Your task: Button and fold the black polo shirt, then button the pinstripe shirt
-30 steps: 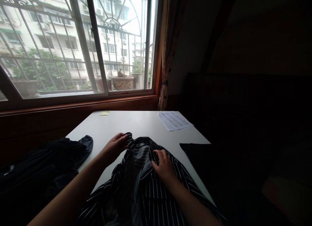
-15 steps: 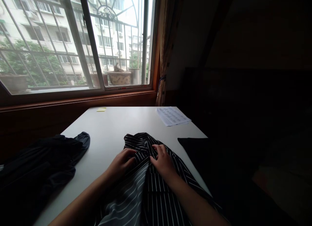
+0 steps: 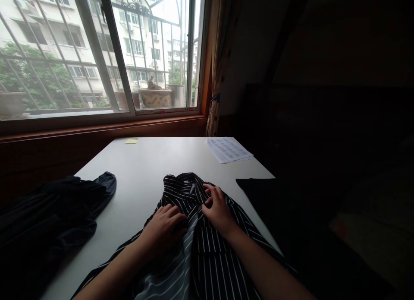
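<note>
Black with white stripes, the shirt lies before you on the white table. Your left hand rests palm down on it, unclenched; your right hand touches it near the collar, fingers loosely parted from the thumb. Dark clothing lies to your left. Farther off sit printed sheets and yellow sticky notes. Beyond the window, a patterned planter holds what seems a gnarled stump.

Two hands, one striped shirt
</note>
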The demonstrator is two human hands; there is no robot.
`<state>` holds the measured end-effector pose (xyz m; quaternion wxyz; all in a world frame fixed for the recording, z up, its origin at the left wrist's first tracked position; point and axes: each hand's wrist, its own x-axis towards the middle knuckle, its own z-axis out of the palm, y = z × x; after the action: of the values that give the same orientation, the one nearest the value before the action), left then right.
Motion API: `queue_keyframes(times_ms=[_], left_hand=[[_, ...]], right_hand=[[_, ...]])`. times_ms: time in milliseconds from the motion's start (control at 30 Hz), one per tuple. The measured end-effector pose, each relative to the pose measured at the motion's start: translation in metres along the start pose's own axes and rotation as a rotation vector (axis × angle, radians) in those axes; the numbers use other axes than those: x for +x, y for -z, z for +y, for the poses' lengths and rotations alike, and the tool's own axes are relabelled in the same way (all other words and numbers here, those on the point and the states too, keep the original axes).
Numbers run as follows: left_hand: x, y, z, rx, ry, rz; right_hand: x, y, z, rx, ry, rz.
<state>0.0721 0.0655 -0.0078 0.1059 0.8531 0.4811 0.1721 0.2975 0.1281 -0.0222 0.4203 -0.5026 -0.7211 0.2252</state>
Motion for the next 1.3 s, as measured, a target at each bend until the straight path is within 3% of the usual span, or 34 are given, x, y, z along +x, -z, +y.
queue_keyframes(times_ms=[233,400,600,767,833,900,1033,1100,1200,1300], left_hand=[[-0.004,0.022,0.009,-0.161,-0.037,-0.181],[-0.017,0.060,0.013,-0.307,-0.056,-0.378],[-0.025,0.083,0.021,-0.430,0.005,-0.563],[-0.020,0.099,0.032,-0.477,0.050,-0.641],[-0.017,0.102,0.031,-0.516,0.053,-0.618],[-0.013,0.097,0.026,-0.540,0.067,-0.511],[-0.002,0.061,0.006,-0.479,0.074,-0.078],[0.001,0.038,-0.003,-0.387,0.085,0.056],[0.002,0.009,-0.013,-0.227,0.142,0.105],[0.001,-0.003,-0.017,-0.111,0.178,0.117]], right_hand=[[0.004,-0.002,0.004,0.212,-0.018,0.074],[0.007,0.005,0.008,0.071,-0.076,0.253],[0.009,0.002,0.017,-0.182,-0.110,0.089],[0.008,-0.001,0.024,-0.186,-0.085,0.163],[0.008,-0.001,0.025,-0.184,-0.067,0.151],[0.007,0.000,0.025,-0.173,-0.050,0.143],[0.007,0.001,0.023,-0.185,-0.044,0.193],[0.007,0.002,0.021,-0.239,-0.049,0.205],[0.006,0.003,0.017,-0.344,-0.081,0.150],[0.004,0.002,0.014,-0.425,-0.093,0.108]])
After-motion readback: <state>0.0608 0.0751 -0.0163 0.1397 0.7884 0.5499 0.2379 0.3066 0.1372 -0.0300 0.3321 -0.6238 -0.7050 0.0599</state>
